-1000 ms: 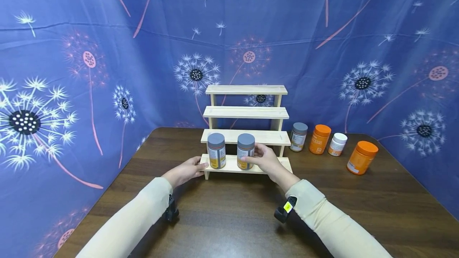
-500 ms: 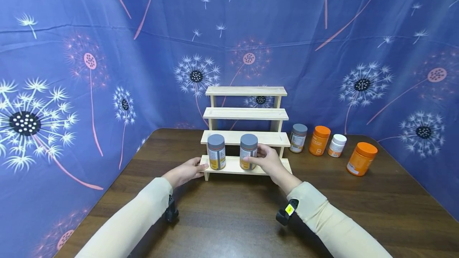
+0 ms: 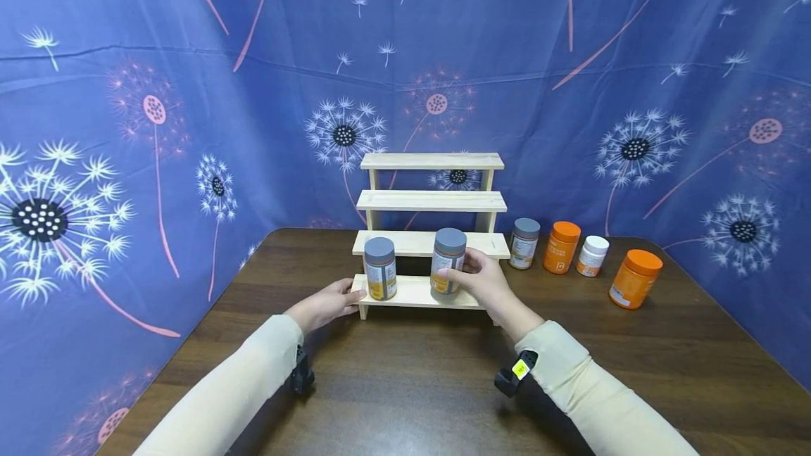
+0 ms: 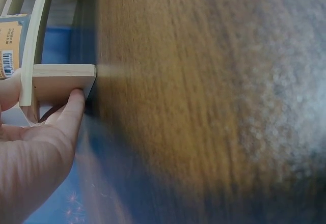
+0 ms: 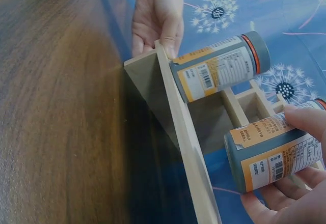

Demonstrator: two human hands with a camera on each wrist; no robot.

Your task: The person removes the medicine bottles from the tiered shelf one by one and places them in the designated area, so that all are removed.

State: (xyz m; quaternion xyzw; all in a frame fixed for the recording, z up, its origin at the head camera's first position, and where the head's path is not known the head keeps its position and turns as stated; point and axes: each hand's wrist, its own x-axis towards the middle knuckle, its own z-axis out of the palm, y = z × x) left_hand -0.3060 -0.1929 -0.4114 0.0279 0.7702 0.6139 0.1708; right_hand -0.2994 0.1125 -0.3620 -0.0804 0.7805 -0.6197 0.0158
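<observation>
A stepped wooden display rack (image 3: pixel 432 200) stands on the table. At the left end of its lowest step, my left hand (image 3: pixel 331 303) holds on; in the left wrist view the thumb lies above the board and fingers reach under it. One grey-lidded jar (image 3: pixel 380 269) stands upright on that step, near the left hand. My right hand (image 3: pixel 493 288) grips a second grey-lidded jar (image 3: pixel 447 260) from the right side, thumb in front. In the right wrist view, this held jar (image 5: pixel 275 152) has its base slightly off the step, with a gap showing.
Right of the rack stand another grey-lidded jar (image 3: pixel 524 243), an orange jar (image 3: pixel 561 248), a small white bottle (image 3: pixel 592 257) and a nearer orange jar (image 3: pixel 635 280). A blue dandelion-patterned cloth (image 3: pixel 272 139) hangs behind and beside the brown wooden table (image 3: pixel 405 385).
My right hand has moved the held jar to the right along the lowest step, and it now sits slightly higher. The left hand has stayed at the rack's left end.
</observation>
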